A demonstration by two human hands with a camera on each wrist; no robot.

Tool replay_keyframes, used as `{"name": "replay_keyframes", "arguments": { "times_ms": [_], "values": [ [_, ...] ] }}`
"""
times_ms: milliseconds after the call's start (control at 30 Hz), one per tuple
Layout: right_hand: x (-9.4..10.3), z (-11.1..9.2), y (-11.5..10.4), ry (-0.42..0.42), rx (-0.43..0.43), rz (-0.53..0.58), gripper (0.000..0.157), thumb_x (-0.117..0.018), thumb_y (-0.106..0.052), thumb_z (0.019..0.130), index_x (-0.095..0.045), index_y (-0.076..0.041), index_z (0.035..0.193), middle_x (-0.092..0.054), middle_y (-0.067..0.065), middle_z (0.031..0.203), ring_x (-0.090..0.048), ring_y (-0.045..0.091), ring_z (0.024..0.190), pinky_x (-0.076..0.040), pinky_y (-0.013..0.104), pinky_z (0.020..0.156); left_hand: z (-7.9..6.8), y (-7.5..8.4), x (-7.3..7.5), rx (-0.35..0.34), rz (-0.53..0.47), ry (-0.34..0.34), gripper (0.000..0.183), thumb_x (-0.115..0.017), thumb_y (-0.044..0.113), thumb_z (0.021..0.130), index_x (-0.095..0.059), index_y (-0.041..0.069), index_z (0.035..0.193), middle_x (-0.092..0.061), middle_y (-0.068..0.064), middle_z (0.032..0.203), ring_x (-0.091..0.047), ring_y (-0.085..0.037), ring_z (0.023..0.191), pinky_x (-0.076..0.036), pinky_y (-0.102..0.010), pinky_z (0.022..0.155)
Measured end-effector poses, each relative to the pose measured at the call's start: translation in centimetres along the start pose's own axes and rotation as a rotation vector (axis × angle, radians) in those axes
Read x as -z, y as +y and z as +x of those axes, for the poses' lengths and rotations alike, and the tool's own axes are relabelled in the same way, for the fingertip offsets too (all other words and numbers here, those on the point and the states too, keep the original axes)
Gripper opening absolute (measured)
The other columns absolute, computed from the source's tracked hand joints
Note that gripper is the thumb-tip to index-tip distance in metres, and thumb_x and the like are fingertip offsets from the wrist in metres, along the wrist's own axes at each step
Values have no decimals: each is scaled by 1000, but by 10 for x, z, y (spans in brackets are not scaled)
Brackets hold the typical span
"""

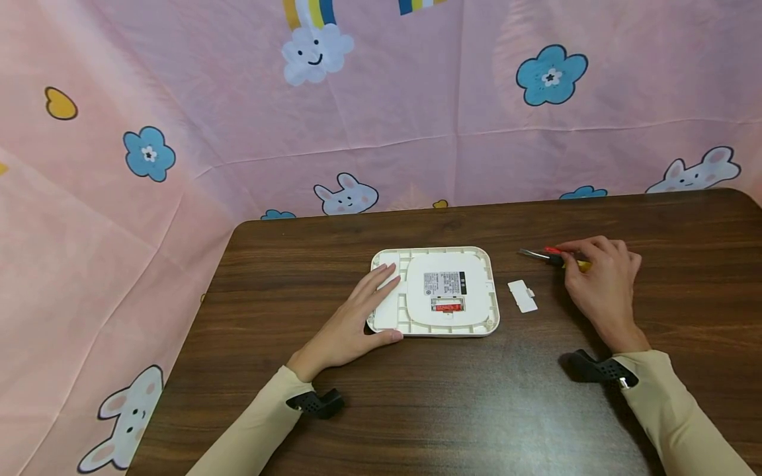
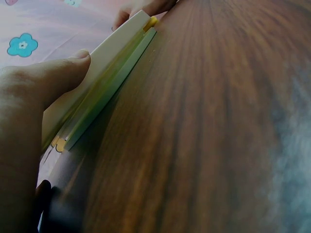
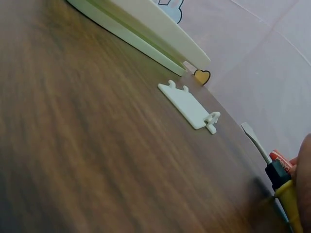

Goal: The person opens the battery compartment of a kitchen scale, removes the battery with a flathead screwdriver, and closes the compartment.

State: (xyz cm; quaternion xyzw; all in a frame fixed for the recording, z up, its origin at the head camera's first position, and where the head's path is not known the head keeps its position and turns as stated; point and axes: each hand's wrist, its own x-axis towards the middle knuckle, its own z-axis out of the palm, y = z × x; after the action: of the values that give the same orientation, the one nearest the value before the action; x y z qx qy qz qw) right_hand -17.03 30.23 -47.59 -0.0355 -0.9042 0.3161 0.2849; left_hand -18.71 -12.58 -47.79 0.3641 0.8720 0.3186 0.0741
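Observation:
A flat white battery-powered device [image 1: 389,301], which looks like a kitchen scale, lies with its underside up. A red battery [image 1: 448,307] sits in its uncovered battery compartment. My left hand [image 1: 351,324] rests on the device's left side, fingers spread and the thumb [image 2: 73,73] along its front edge. To the right, my right hand [image 1: 601,284] pinches another red battery [image 3: 282,160] by its end. Close beneath that hand is a flat-blade screwdriver [image 3: 277,174] with a black and yellow handle, partly hidden. Between device and right hand lies a small white battery cover [image 1: 522,296].
All of this is on a dark wood-grain table [image 1: 446,403]. A pink patterned cloth [image 1: 405,119] hangs behind the table's far edge and down its left side. Black straps [image 1: 601,370] circle both wrists over beige sleeves.

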Motion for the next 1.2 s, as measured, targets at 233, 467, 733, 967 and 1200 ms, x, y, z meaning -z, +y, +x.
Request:
{"name": "replay_keyframes", "arguments": {
  "times_ms": [233, 467, 733, 967, 1200],
  "values": [
    [-1, 1, 1, -42, -27, -27, 20, -64, -5, 99, -79, 2, 110, -69, 27, 110, -52, 47, 108, -23, 67, 97, 0, -2, -1, -2, 4, 3, 91, -73, 49, 99, -21, 29, 170, -4, 12, 179, -1, -17, 167, -26, -65, 126],
    [1, 2, 2, -101, -61, -36, 25, -58, -8, 102, -77, 2, 114, -68, 28, 116, -53, 48, 112, -24, 68, 99, 1, -1, 0, -10, 2, 9, 90, -71, 53, 99, -21, 29, 170, -5, 12, 179, -2, -18, 167, -28, -66, 125],
    [3, 1, 2, -117, -72, -28, 26, -56, -8, 102, -76, 4, 112, -66, 28, 117, -51, 48, 114, -24, 67, 99, 1, 0, 1, -3, 0, 5, 90, -71, 53, 98, -21, 30, 170, -5, 11, 179, -2, -18, 167, -27, -67, 125],
    [3, 1, 0, -35, -39, 18, 22, -58, -4, 98, -77, 3, 106, -65, 26, 117, -48, 46, 117, -24, 65, 98, 1, 1, 1, -9, 5, 9, 91, -69, 57, 98, -22, 29, 170, -5, 11, 179, -3, -18, 167, -29, -66, 125],
    [-4, -1, -10, 38, 54, 96, 18, -60, 5, 93, -76, 4, 103, -68, 26, 111, -51, 45, 111, -24, 64, 98, 0, -1, 1, -17, -2, 12, 91, -72, 51, 98, -21, 29, 170, -6, 11, 179, -2, -17, 167, -29, -67, 124]
  ]
}}
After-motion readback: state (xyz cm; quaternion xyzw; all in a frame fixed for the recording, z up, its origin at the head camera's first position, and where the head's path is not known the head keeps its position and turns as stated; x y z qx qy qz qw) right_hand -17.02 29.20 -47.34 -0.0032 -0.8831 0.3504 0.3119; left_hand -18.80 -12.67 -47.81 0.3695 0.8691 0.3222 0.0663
